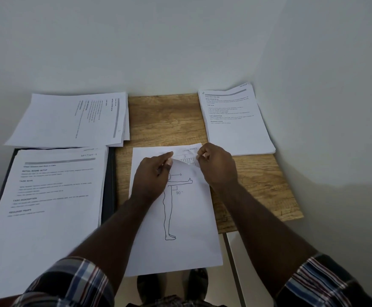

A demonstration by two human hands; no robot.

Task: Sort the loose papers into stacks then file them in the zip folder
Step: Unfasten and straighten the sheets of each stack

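Both hands work the top edge of the figure sheet (180,218) lying mid-table (258,185) — the left hand (151,178) pinches its curled corner, the right hand (217,166) seems to pinch the edge beside it, though the fingertips are hidden. Three paper stacks surround it: far left (70,120), far right (236,120), and one (47,207) on the dark zip folder (108,185).

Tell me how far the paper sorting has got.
Done: three stacks lie sorted, back left, front left, back right. In hand: left hand and right hand peel the figure sheet from the middle pile. Left: filing; the dark folder holds nothing visible.
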